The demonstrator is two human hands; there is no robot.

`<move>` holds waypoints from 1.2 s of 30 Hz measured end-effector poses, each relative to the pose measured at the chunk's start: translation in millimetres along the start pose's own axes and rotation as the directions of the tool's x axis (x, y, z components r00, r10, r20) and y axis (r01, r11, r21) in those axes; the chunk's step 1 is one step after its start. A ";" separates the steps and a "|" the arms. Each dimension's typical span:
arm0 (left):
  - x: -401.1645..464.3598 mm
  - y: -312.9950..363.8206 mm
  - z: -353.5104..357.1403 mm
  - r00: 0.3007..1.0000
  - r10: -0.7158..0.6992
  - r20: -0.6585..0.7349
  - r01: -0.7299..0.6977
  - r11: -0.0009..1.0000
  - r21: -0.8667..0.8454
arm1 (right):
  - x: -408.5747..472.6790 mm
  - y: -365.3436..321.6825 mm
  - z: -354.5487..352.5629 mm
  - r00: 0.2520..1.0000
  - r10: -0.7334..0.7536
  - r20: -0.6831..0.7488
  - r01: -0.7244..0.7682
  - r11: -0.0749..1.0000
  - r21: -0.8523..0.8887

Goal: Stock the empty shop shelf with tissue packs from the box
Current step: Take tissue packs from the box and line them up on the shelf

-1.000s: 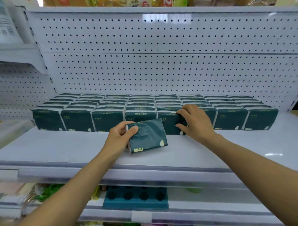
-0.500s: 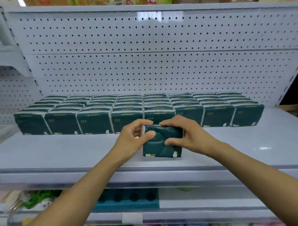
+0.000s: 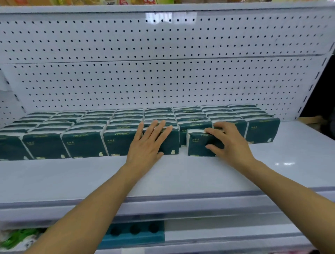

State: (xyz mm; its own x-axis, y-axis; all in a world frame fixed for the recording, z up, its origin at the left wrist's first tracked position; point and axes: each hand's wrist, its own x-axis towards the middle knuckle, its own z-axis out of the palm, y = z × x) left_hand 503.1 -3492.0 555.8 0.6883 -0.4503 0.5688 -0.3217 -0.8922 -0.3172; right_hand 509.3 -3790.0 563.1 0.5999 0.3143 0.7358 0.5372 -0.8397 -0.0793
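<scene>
The right hand (image 3: 229, 143) is gripping and half hiding a dark green tissue pack (image 3: 199, 145); the left hand (image 3: 147, 143) is lying flat, fingers straight, on the front-row packs (image 3: 85, 143).

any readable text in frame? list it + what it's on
"COMFORTABLE": gold print, seen upside down, along the top edge of the front-row tissue packs.
Small gold marks on the pack fronts: too small to read.
Packaging on the top shelf: cut off, unreadable.
</scene>
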 end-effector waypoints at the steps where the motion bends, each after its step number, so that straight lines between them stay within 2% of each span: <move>1: 1.7 0.2 0.3 1.000 -0.006 0.005 0.006 1.000 0.014 | 2.9 -0.7 5.1 1.000 -0.018 -0.012 0.018 1.000 -0.020; 5: 4.8 -0.1 4.8 1.000 0.000 -0.010 0.000 1.000 0.028 | 11.4 -4.7 21.4 0.997 -0.081 0.001 0.081 0.996 -0.032; 13: 5.8 -2.8 11.8 1.000 0.001 -0.018 0.000 0.999 0.039 | 18.8 -13.7 37.4 1.000 -0.024 -0.017 0.022 0.995 -0.099; 16: 6.3 -3.8 10.9 1.000 -0.005 -0.001 0.005 0.999 0.045 | 18.3 -16.2 39.0 0.999 -0.012 0.034 0.017 0.991 -0.134; 19: 8.2 0.7 2.5 0.998 -0.036 0.057 0.034 0.999 0.038 | 19.0 -21.4 36.1 0.993 0.036 0.108 -0.018 0.986 -0.167; 22: 8.9 11.3 -14.2 0.986 -0.127 0.107 0.130 0.991 -0.025 | 17.5 -33.3 26.9 0.992 0.083 0.100 -0.065 0.983 -0.173; 30: -59.2 41.5 -73.3 0.948 -0.296 -0.120 0.284 0.952 -0.110 | -18.7 -91.6 -24.2 0.999 0.038 0.009 -0.037 0.999 -0.030; 36: -163.1 43.6 -108.2 0.891 -0.425 -0.160 0.402 0.902 -0.159 | -58.0 -160.7 -31.3 0.987 -0.160 -0.034 0.163 0.979 0.123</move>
State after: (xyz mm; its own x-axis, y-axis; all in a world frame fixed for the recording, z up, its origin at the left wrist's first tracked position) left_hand 306.5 -3461.2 531.3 0.6456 -0.0276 0.7631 -0.1172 -0.9911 0.0633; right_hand 369.6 -3687.1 554.2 0.4859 0.4292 0.7613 0.6966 -0.7163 -0.0408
